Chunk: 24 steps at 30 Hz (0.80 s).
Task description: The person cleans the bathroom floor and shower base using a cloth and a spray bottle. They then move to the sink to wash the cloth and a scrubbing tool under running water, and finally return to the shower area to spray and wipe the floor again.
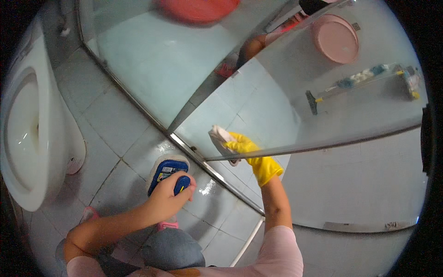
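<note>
The left hand (169, 193), bare, is curled around the handle of a blue brush (170, 167), on the near side of the rail (184, 147) and just beside it; the right hand (242, 144), in a yellow glove, pinches a pale cloth (221, 137) beyond the rail, by the edge of the glass (300, 134). The fingers under the cloth are hidden, and whether it presses on the glass I cannot tell. The tiles (115, 120) shine near the rail, as if wet, so a sandal (167, 225) on the near side could skid if weight shifted toward the outstretched right arm. A damp glove might let the cloth slip, and a hard push on the glass near its edge could make it swing, if it is hinged. The brush's long axis seems to run roughly square to the rail, its uncovered end pointing toward it, though the hand covers part of the block; whether the bristles touch the tiles is unclear. The cloth is bunched longways, slanting roughly along the rail's line, one end poking past the edge of the glass.
</note>
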Each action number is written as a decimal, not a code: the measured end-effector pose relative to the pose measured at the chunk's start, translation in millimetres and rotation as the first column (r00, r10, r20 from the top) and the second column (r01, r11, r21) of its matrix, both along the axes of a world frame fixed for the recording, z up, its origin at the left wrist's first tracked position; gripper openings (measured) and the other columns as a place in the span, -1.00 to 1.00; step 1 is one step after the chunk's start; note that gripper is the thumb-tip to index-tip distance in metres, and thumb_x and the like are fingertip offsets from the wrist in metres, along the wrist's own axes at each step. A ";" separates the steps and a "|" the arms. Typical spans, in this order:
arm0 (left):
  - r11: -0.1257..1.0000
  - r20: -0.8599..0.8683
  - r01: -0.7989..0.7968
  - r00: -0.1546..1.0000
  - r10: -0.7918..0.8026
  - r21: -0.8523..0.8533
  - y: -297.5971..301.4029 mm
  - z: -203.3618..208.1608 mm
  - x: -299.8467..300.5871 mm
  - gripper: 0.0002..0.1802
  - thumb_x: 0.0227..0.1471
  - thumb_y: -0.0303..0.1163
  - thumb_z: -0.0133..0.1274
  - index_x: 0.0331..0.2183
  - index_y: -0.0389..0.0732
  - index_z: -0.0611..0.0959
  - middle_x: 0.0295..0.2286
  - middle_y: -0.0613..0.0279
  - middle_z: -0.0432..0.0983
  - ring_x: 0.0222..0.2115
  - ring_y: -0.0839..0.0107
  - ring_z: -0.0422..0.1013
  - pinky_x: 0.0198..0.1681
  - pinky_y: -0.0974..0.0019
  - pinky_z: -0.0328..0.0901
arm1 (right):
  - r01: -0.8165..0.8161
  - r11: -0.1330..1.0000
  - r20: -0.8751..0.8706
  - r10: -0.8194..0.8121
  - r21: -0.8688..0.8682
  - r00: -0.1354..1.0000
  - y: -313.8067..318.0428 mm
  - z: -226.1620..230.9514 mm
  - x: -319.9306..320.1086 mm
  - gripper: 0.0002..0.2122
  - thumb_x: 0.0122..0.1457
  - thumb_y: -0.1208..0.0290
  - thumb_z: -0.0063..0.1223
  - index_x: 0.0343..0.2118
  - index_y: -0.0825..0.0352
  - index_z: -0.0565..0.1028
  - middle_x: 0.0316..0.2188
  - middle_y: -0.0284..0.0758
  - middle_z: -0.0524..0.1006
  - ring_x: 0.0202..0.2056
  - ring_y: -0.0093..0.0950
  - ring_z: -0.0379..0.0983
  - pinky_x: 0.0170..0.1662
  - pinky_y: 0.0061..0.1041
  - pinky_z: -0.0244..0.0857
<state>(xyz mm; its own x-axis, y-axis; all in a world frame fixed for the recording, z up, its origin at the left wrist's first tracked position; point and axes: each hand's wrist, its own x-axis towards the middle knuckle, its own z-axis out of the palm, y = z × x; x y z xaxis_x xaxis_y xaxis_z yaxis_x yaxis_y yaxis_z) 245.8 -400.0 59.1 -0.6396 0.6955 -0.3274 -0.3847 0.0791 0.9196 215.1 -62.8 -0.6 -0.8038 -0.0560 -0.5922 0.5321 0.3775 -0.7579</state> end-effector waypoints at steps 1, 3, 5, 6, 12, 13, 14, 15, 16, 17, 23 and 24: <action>1.000 0.000 -0.005 1.000 0.005 0.027 2.3 -2.7 1.8 -0.88 0.03 -0.41 -0.03 -0.35 -0.21 0.44 -0.57 0.32 0.41 -0.56 0.62 0.31 -0.51 0.52 0.23 | 0.035 0.998 0.053 -0.032 -0.047 0.998 -1.7 0.2 0.1 -0.61 0.01 0.26 0.07 -0.11 0.34 0.37 -0.49 -0.39 0.46 -0.39 -0.55 0.40 -0.32 -0.54 0.31; 0.999 -0.005 0.004 1.000 -0.003 0.049 4.6 -2.8 2.1 -0.88 0.04 -0.39 -0.03 -0.33 -0.19 0.44 -0.57 0.35 0.40 -0.59 0.66 0.28 -0.58 0.55 0.20 | 0.099 0.990 0.108 -0.088 -0.103 0.990 1.0 9.1 5.8 -0.62 -0.03 0.26 0.11 -0.15 0.31 0.39 -0.50 -0.39 0.44 -0.38 -0.54 0.40 -0.30 -0.53 0.31; 0.999 0.001 0.020 1.000 -0.020 0.043 5.9 -1.7 1.4 -0.88 0.04 -0.40 -0.04 -0.33 -0.19 0.44 -0.58 0.35 0.40 -0.61 0.65 0.28 -0.58 0.55 0.20 | 0.142 0.978 -0.001 -0.144 -0.154 0.990 0.6 31.3 12.8 -0.62 -0.06 0.26 0.13 -0.16 0.28 0.39 -0.45 -0.38 0.43 -0.34 -0.53 0.39 -0.25 -0.50 0.30; 0.999 -0.011 0.015 1.000 -0.015 0.045 6.3 -2.9 2.9 -0.88 0.04 -0.40 -0.03 -0.33 -0.19 0.44 -0.58 0.34 0.40 -0.61 0.65 0.28 -0.59 0.55 0.20 | 0.157 0.969 -0.117 -0.181 -0.189 0.977 2.8 45.1 17.6 -0.60 -0.07 0.25 0.15 -0.16 0.27 0.39 -0.41 -0.37 0.43 -0.30 -0.52 0.38 -0.22 -0.49 0.30; 1.000 -0.005 0.006 1.000 -0.006 0.003 14.5 -11.3 -2.6 -0.92 0.00 -0.45 -0.04 -0.38 -0.22 0.46 -0.59 0.31 0.42 -0.60 0.61 0.31 -0.53 0.51 0.22 | 0.289 0.943 -0.795 -0.302 -0.168 0.525 33.4 182.2 26.7 -0.64 0.00 0.21 0.08 -0.15 0.23 0.36 -0.33 -0.39 0.40 -0.25 -0.54 0.36 -0.17 -0.48 0.31; 1.000 0.022 -0.015 1.000 0.016 -0.026 12.9 -12.6 -3.5 -0.92 0.00 -0.45 -0.04 -0.38 -0.22 0.46 -0.59 0.32 0.42 -0.61 0.62 0.30 -0.55 0.51 0.21 | 0.264 0.946 -0.852 -0.291 -0.188 0.435 36.3 194.1 17.0 -0.64 0.01 0.20 0.07 -0.14 0.22 0.36 -0.31 -0.40 0.40 -0.24 -0.54 0.36 -0.17 -0.48 0.31; 1.000 0.045 -0.013 0.999 0.014 -0.025 16.4 -11.0 -4.2 -0.92 0.00 -0.45 -0.04 -0.38 -0.22 0.46 -0.59 0.32 0.42 -0.62 0.62 0.29 -0.57 0.52 0.20 | 0.254 0.951 -0.892 -0.264 -0.177 0.366 40.0 209.6 15.7 -0.65 0.02 0.20 0.06 -0.14 0.21 0.35 -0.30 -0.40 0.39 -0.24 -0.55 0.36 -0.16 -0.48 0.31; 1.000 0.069 -0.014 0.997 0.016 -0.027 18.4 -9.7 -4.5 -0.92 0.00 -0.45 -0.04 -0.39 -0.22 0.46 -0.60 0.32 0.41 -0.62 0.63 0.28 -0.59 0.52 0.19 | 0.239 0.956 -0.915 -0.242 -0.169 0.323 43.3 213.7 9.7 -0.65 0.03 0.19 0.04 -0.14 0.20 0.35 -0.29 -0.40 0.39 -0.23 -0.55 0.35 -0.15 -0.48 0.31; 1.000 0.108 -0.006 0.994 0.008 -0.020 21.3 -5.0 -4.1 -0.92 0.00 -0.45 -0.03 -0.38 -0.22 0.46 -0.60 0.33 0.41 -0.65 0.64 0.26 -0.61 0.52 0.17 | 0.228 0.961 -0.922 -0.226 -0.158 0.313 49.4 210.9 5.3 -0.66 0.04 0.18 0.03 -0.14 0.20 0.34 -0.27 -0.41 0.38 -0.22 -0.55 0.35 -0.14 -0.48 0.31; 0.999 0.102 0.023 0.994 -0.026 0.032 29.9 -2.5 -4.5 -0.92 0.00 -0.46 -0.04 -0.37 -0.22 0.44 -0.60 0.31 0.40 -0.67 0.63 0.24 -0.63 0.52 0.16 | 0.258 0.959 -0.918 -0.204 -0.117 0.340 56.9 205.3 14.8 -0.66 0.05 0.18 0.02 -0.14 0.19 0.34 -0.26 -0.41 0.38 -0.21 -0.55 0.35 -0.13 -0.48 0.31; 0.996 0.103 -0.025 0.995 0.016 0.080 16.0 -3.3 -1.3 -0.91 0.03 -0.50 -0.07 -0.35 -0.24 0.40 -0.62 0.25 0.36 -0.72 0.61 0.21 -0.67 0.52 0.12 | 0.140 0.969 -0.549 -0.231 -0.203 0.803 70.7 -14.8 25.9 -0.69 0.12 0.14 -0.05 -0.13 0.14 0.31 -0.18 -0.44 0.35 -0.16 -0.57 0.33 -0.09 -0.48 0.32; 0.996 0.080 -0.045 0.996 0.040 0.072 14.5 -4.5 -2.4 -0.92 0.03 -0.50 -0.07 -0.35 -0.24 0.39 -0.62 0.25 0.36 -0.72 0.61 0.20 -0.67 0.52 0.12 | 0.141 0.966 -0.504 -0.234 -0.216 0.831 54.4 -34.5 23.3 -0.69 0.12 0.13 -0.05 -0.13 0.15 0.31 -0.19 -0.43 0.35 -0.17 -0.57 0.33 -0.10 -0.48 0.32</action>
